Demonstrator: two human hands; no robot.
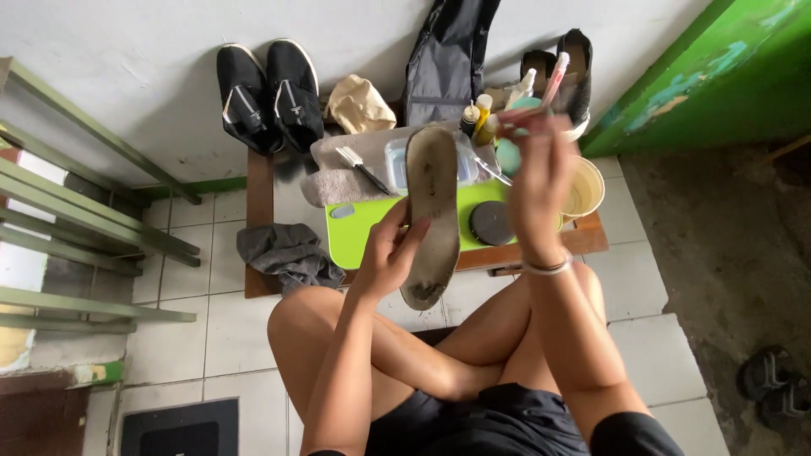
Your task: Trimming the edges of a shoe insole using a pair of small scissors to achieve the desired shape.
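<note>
At nine o'clock, green slats (76,203) run along the wall, with white tiles (228,329) below. At eleven o'clock a pair of black shoes (270,93) lies against the wall; a grey rag (283,253) rests on the left end of the low table (258,194).

Centre frame: the left hand (390,253) grips the insole (431,211) by its edge, fingers closed around it, holding it upright above a lime-green board (363,228). The insole face is visibly soiled toward heel and toe. A brush (363,169) lies on a towel (338,181) just behind.

At one o'clock the right hand (541,177) is raised, fingers pinched on a thin pink-handled tool (555,78), apparently a toothbrush; motion blur obscures its tip.

Judgement: scrubbing of the insole appears to be in hand. The next stroke calls for bringing the tool down to the insole face while the left hand steadies it.

A round black lid (492,222), a cream cup (585,190) and bottles (480,114) crowd the table's right. At three o'clock: green wall (718,76), rough concrete floor (718,236).
</note>
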